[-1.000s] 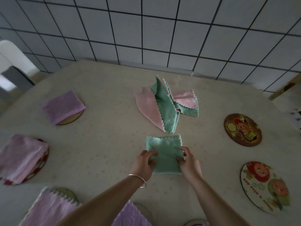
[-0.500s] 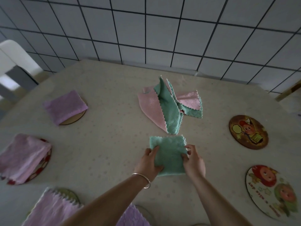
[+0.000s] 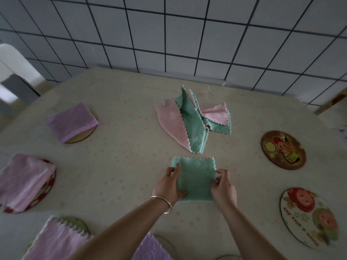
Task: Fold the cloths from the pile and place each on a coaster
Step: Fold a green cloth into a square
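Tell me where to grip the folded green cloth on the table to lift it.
Pinch the folded green cloth at its left and right edges, coming in from both sides. It lies flat and square, and the left hand and right hand already sit there.

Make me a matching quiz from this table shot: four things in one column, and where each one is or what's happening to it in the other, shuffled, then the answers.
Things
1. folded green cloth
2. purple cloth
3. dark cartoon coaster
4. pile of pink and green cloths

States
A. bare, at the right of the table
B. unfolded, in the middle near the wall
C. held at both side edges by the left hand and right hand
D. folded, lying on a coaster at the far left

Pairs: 1-C, 2-D, 3-A, 4-B
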